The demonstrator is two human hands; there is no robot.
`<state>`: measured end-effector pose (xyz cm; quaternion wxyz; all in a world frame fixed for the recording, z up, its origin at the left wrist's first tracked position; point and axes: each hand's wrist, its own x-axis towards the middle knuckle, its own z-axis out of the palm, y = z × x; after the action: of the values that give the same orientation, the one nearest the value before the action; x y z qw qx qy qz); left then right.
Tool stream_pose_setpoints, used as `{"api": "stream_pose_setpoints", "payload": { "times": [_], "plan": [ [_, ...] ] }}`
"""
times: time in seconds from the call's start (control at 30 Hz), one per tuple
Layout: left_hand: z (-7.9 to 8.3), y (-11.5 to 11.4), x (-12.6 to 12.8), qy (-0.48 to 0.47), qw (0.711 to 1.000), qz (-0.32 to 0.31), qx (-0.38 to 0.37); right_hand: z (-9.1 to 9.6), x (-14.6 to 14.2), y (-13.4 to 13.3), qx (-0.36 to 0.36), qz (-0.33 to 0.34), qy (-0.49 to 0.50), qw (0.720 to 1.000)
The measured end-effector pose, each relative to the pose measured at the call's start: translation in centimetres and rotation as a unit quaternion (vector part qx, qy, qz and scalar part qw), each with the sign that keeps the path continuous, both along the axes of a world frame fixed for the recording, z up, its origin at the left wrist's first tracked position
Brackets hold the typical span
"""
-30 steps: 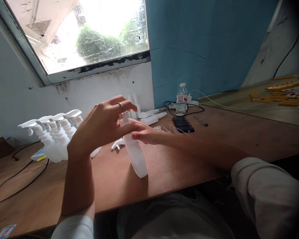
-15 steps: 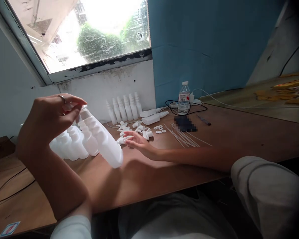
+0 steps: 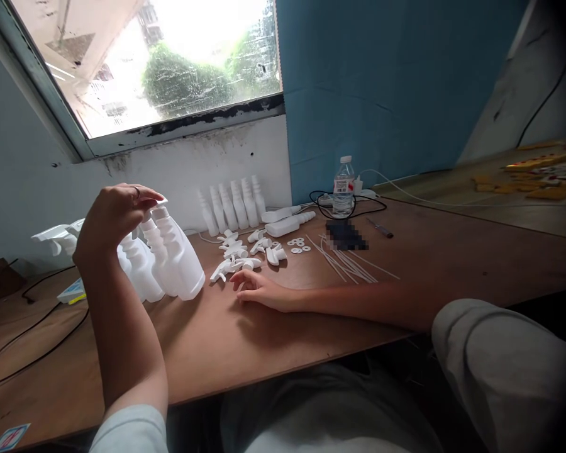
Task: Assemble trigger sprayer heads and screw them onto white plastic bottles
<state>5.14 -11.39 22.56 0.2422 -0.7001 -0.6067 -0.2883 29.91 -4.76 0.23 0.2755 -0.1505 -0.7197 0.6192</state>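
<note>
My left hand (image 3: 117, 217) is closed on the top of a white spray bottle (image 3: 185, 267), its fingers over the trigger head. This bottle stands on the table at the right end of a row of similar spray bottles (image 3: 139, 270). My hand and wrist hide part of the row. My right hand (image 3: 257, 289) lies low over the table, fingers apart and slightly curled, holding nothing. Just beyond its fingertips is a loose heap of white trigger sprayer heads (image 3: 233, 245).
Headless white bottles (image 3: 233, 204) stand along the wall, with a bottle lying down (image 3: 290, 223) beside them. White washers (image 3: 298, 246), thin tubes (image 3: 344, 261), a dark pixelated object (image 3: 345, 234), a screwdriver (image 3: 381, 229) and a water bottle (image 3: 343, 189) lie or stand to the right.
My left hand has brought the tilted spray bottle down and left, and it now stands beside the row. My right hand has drawn back slightly from the sprayer heads toward me.
</note>
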Motion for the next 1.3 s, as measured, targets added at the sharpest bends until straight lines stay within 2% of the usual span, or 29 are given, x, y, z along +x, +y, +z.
{"api": "stream_pose_setpoints", "payload": {
  "times": [0.27, 0.53, 1.07, 1.3],
  "plan": [
    [-0.7, 2.1, -1.1, 0.027, 0.997, -0.063, 0.031, 0.2, 0.1, -0.1, -0.018, 0.003, -0.003, 1.000],
    [-1.0, 2.7, -1.5, -0.068, 0.995, -0.073, -0.026, 0.2, 0.1, -0.1, -0.019, 0.010, 0.004, 1.000],
    [-1.0, 2.9, -3.4, -0.039, 0.996, 0.029, -0.074, -0.2, 0.0, 0.1, -0.033, 0.015, 0.018, 0.999],
    [-1.2, 2.9, -4.1, -0.037, 0.998, 0.020, -0.053, -0.6, -0.2, 0.3, -0.044, 0.025, 0.036, 0.998]
  ]
}}
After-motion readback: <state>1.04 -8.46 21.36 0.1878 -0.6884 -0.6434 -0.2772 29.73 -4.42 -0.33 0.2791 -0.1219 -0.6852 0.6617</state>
